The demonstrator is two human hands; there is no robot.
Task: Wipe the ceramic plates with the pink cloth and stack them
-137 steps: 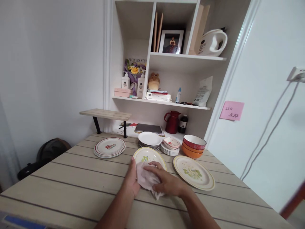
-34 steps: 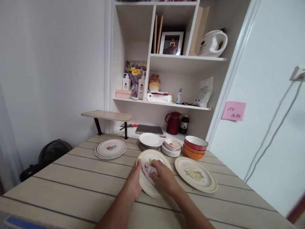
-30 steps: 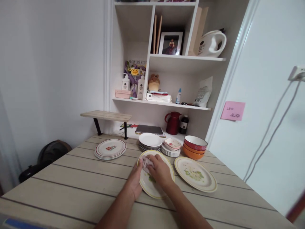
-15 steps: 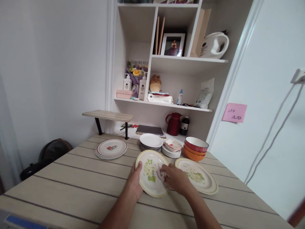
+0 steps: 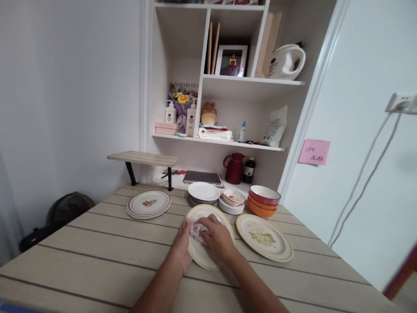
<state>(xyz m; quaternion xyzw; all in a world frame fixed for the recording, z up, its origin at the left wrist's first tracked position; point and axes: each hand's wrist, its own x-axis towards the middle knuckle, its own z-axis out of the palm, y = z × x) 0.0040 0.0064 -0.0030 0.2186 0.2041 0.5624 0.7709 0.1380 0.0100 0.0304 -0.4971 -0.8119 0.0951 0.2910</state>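
A yellow-rimmed plate (image 5: 202, 257) with a green flower print lies on the slatted wooden table (image 5: 97, 252) in front of me. My left hand (image 5: 182, 248) grips its left rim, thumb on top. My right hand (image 5: 215, 237) is closed on a crumpled pinkish cloth (image 5: 196, 229) and presses it onto the upper left part of the plate. A second yellow-rimmed plate (image 5: 263, 241) lies just to the right, untouched.
Behind the plate stand a stack of red-rimmed plates (image 5: 148, 203), a stack of white plates (image 5: 203, 193), small dishes (image 5: 232, 201) and stacked red and orange bowls (image 5: 263, 200). A wall shelf (image 5: 228, 143) with a red jug (image 5: 233, 168) rises at the back.
My right hand with the cloth has swept from the plate's right edge back to its upper left. My left hand has stayed on the rim.
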